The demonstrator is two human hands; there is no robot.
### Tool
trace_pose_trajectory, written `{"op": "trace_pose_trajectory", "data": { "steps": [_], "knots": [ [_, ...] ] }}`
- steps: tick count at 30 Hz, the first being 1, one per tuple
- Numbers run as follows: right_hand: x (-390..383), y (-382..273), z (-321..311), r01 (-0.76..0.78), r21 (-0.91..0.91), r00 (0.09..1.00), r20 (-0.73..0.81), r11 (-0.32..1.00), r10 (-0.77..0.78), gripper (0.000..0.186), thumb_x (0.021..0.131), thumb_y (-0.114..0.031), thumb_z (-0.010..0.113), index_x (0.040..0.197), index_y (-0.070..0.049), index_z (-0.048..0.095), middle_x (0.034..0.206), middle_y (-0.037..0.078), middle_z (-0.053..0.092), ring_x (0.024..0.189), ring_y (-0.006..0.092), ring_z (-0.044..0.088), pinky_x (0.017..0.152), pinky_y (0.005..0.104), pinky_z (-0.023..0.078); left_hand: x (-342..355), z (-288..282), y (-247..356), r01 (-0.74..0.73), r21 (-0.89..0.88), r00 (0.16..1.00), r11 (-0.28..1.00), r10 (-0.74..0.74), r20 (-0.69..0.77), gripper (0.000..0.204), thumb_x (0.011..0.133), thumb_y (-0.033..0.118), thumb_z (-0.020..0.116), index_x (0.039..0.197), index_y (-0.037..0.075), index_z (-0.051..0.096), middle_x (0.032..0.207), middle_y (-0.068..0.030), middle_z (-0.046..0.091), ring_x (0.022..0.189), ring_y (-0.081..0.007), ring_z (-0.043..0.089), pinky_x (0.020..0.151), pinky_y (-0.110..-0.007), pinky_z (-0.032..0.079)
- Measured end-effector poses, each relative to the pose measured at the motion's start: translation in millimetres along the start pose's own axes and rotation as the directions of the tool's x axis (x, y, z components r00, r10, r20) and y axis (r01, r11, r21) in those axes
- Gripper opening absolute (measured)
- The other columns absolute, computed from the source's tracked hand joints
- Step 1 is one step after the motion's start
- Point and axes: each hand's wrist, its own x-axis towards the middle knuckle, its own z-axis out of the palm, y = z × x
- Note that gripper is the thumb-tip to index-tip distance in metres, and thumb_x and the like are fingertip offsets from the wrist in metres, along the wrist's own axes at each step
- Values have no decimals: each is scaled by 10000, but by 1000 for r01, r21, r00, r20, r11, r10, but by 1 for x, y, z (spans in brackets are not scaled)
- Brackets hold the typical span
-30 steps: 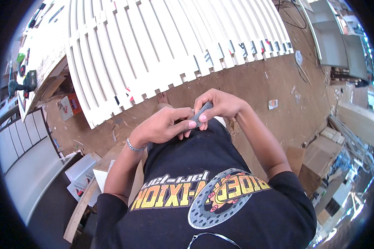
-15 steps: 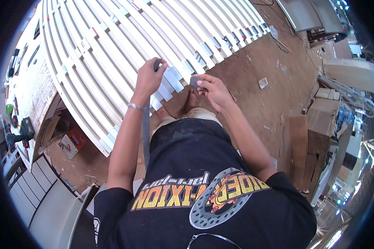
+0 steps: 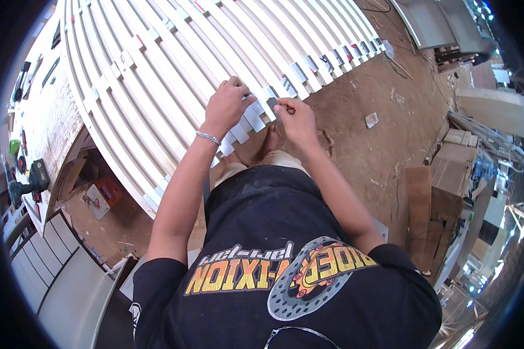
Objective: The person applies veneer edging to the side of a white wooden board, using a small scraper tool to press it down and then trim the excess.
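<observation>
The right hand (image 3: 298, 120) pinches a dark grey piece (image 3: 272, 104) at its edge (probably light and pliable, best taken there) over the slat ends. Nearby, the left hand (image 3: 227, 105) curls, its hold unclear, above white slats (image 3: 183, 72).

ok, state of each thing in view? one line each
Left hand: fingers curled over the slatted panel; grip hidden
Right hand: fingers closed on the dark gray piece
Dark gray piece: held, at the panel's near edge
Slatted panel: laid out, slats spaced apart
Cordless drill: set down, unheld
Bracelet: worn, left wrist
Cardboard box: open or shut unclear
</observation>
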Motion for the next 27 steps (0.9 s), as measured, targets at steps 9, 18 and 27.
{"op": "trace_pose_trajectory", "data": {
  "steps": [9,18,27],
  "knots": [
    [12,-31,14,70,-141,995,75,987,-60,199,925,-155,730,1029,14,754,932,184,771,861,311,755,818,404,579,0,2,-2,64,-41,998,997,-63,23,249,956,323,724,1058,111,804,1190,-111,691,1144,-325,662,970,-462,569],
    [8,-21,46,418,-514,883,36,749,-468,114,942,-104,687,958,-13,618,925,183,668,874,392,681,766,499,555,0,4,-5,43,-21,999,999,-43,25,235,965,303,701,1072,113,791,1214,-107,683,1145,-323,652,968,-460,574],
    [10,-27,61,460,-581,863,117,671,-491,108,882,-38,644,978,-25,597,986,179,659,951,372,690,794,473,586,-1,6,-7,5,20,1000,1000,-5,5,167,910,196,739,1054,126,785,1212,-96,679,1123,-333,658,950,-443,591]
  ]
}}
